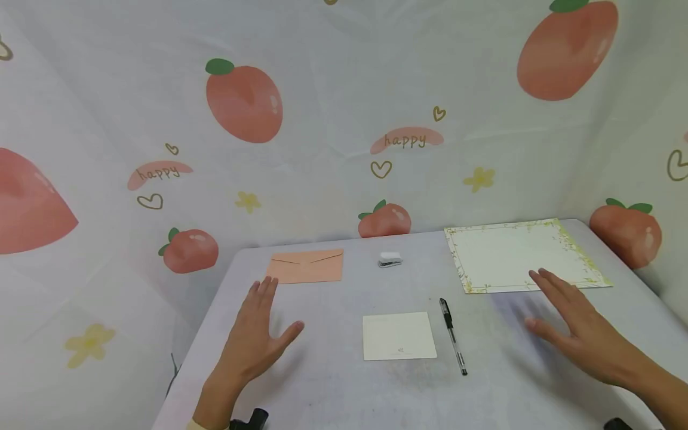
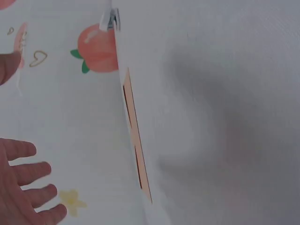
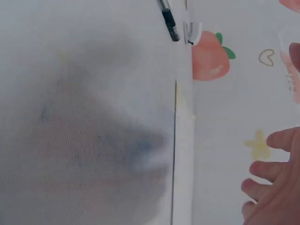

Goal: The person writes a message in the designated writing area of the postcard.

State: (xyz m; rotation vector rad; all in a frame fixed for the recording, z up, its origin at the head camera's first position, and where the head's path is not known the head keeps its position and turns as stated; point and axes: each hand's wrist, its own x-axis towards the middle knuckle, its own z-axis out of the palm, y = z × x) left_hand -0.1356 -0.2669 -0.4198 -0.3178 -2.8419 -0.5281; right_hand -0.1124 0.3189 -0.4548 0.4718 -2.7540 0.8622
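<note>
Head: left hand [image 1: 251, 339] and right hand [image 1: 586, 334] both have fingers straight, thumbs wide, nothing held; envelope [image 1: 309, 268] just ahead of left, bordered sheet [image 1: 510, 255] ahead of right, card [image 1: 399, 336] and pen [image 1: 453, 335] between. Left wrist: fingers apart; envelope looks light, bendy, pinch a short side. Right wrist: fingers splayed; sheet likely floppy, creases easily, take near edge.

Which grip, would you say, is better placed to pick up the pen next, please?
Probably the right grip: it holds nothing and is nearer the pen. The left grip, also empty, is farther off, with the small card lying between it and the pen.
</note>
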